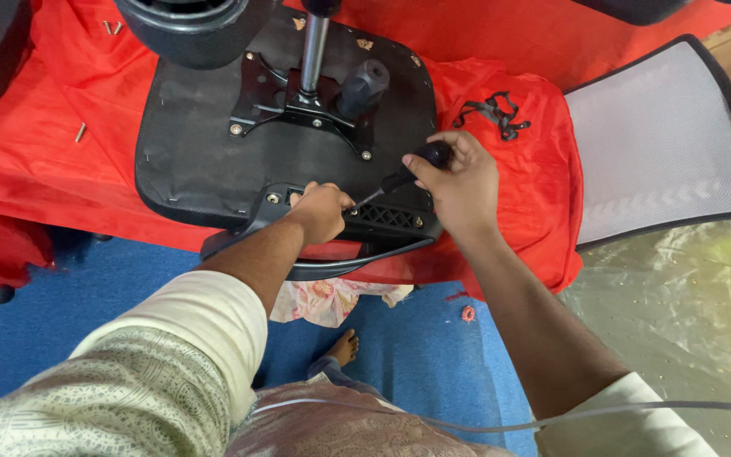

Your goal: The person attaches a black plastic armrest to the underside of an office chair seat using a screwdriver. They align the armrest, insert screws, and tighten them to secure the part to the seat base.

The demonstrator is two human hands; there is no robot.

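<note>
Screwdriver (408,173) angles from right hand (463,190) grip toward left hand (321,210).

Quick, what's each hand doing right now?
Left hand: closed on the armrest bracket.
Right hand: closed on the screwdriver.

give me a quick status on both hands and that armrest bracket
Right hand grips screwdriver, tip at armrest bracket. Left hand steadies bracket on seat base. Nothing blocking.

No packages, labels, signs or screens anywhere in view
</note>
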